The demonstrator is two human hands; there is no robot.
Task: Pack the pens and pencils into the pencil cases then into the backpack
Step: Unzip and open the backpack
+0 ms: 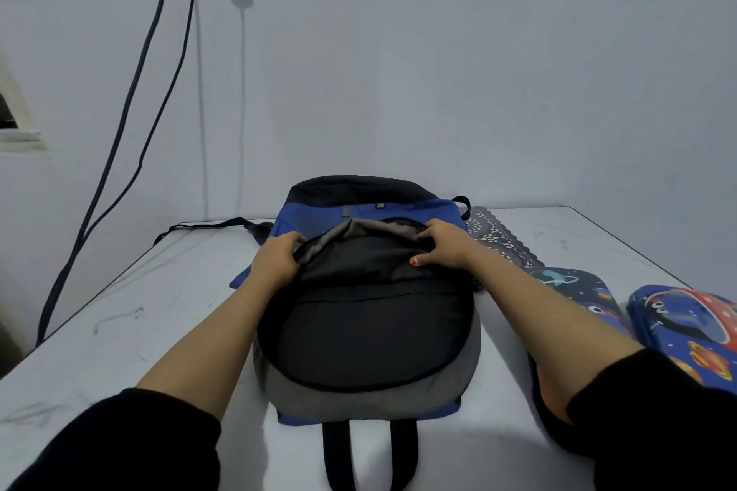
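While the blue, grey and black backpack [367, 339] lies flat on the table [119, 331], the left hand [275, 261] and right hand [442, 245] pinch its open rim. Right of the backpack lie a dark pencil case [586, 289], half hidden by the forearm, a blue-and-red pencil case [694, 327] and a mat [498, 237].

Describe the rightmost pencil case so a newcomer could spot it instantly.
On the white table, look right of the blue-and-grey backpack. Two space-print cases lie side by side there; the rightmost pencil case sits at the picture's right edge. Unlike the dark navy pencil case beside it, it is bright blue with a large red-orange patch.
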